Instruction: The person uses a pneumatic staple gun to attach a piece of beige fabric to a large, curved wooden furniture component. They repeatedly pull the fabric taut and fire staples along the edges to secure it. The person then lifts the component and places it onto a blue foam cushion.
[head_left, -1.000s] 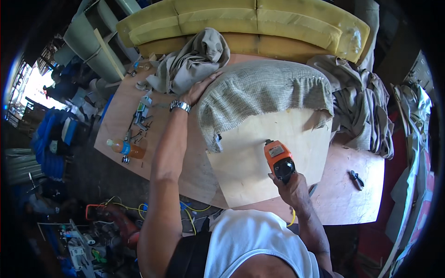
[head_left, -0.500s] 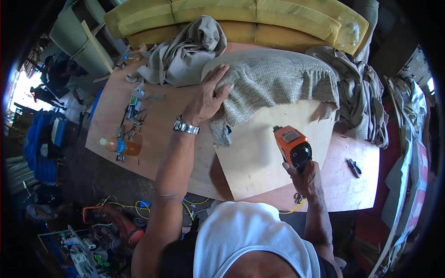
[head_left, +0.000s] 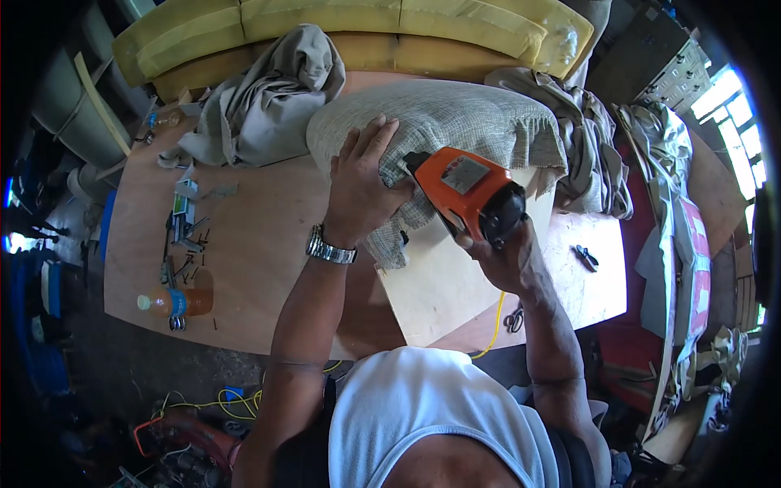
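A piece of woven grey-beige fabric (head_left: 460,106) covers a rounded piece set on a pale plywood board (head_left: 431,297), its frayed edge hanging over the board. My left hand (head_left: 358,183) lies with fingers stretched out on the fabric's left side, the thumb toward the folded edge. In my right hand (head_left: 517,256) is an orange and black staple gun (head_left: 460,183), gripped by its handle. The gun's nose meets the fabric, or sits just above it, close to my left thumb. Its exact contact is hard to see.
Left on the wooden table (head_left: 268,236) lie a bottle of orange drink (head_left: 175,302), loose fasteners and a small box. Grey cloth heaps (head_left: 268,114) flank the work. Pliers (head_left: 586,258) and scissors (head_left: 514,319) lie right, near a yellow hose (head_left: 492,333). A yellow foam seat (head_left: 325,37) stands behind.
My right hand has brought the staple gun up and left, from over the bare board to the fabric edge beside my left hand. The view has shifted too.
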Motion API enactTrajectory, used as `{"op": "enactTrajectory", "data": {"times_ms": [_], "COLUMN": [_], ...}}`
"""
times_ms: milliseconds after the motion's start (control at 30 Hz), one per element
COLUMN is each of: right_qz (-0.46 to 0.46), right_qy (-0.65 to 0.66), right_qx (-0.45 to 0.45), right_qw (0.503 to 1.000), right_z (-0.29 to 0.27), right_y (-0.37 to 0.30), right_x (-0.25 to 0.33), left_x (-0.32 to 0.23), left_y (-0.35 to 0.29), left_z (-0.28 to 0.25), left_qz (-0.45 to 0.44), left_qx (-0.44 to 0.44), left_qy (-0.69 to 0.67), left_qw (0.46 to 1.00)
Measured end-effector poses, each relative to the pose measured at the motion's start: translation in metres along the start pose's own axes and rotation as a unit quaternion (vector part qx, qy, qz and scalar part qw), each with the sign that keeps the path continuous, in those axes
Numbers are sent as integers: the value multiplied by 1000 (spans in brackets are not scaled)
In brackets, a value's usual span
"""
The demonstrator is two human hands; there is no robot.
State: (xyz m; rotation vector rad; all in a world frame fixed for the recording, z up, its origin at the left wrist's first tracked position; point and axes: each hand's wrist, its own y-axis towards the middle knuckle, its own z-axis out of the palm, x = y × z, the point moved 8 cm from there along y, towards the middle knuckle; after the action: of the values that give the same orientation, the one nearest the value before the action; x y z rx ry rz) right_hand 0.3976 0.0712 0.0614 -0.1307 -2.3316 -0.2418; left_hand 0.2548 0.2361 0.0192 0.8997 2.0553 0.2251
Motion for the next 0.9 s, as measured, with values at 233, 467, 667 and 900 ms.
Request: {"op": "enactTrajectory", "data": {"times_ms": [233, 467, 667, 900], "right_qz": [-53, 27, 38, 326], "right_qy": [-30, -85, -51, -17], "right_qx": [-41, 7, -13, 29], "right_qw": [997, 996, 998, 945], "right_z": [-6, 1, -10, -4], "right_y": [-4, -11, -63, -114], "right_x": [35, 15, -27, -101], "left_x": [-7, 17, 113, 190], "left_y": [-2, -6, 38, 127], "left_z": [-7, -20, -23, 53], "left_qz": [-6, 93, -98, -185], "left_qx": [-7, 154, 185, 256], "left_qy": [-13, -151, -411, -133], "left_qw": [1000, 972, 887, 939]}}
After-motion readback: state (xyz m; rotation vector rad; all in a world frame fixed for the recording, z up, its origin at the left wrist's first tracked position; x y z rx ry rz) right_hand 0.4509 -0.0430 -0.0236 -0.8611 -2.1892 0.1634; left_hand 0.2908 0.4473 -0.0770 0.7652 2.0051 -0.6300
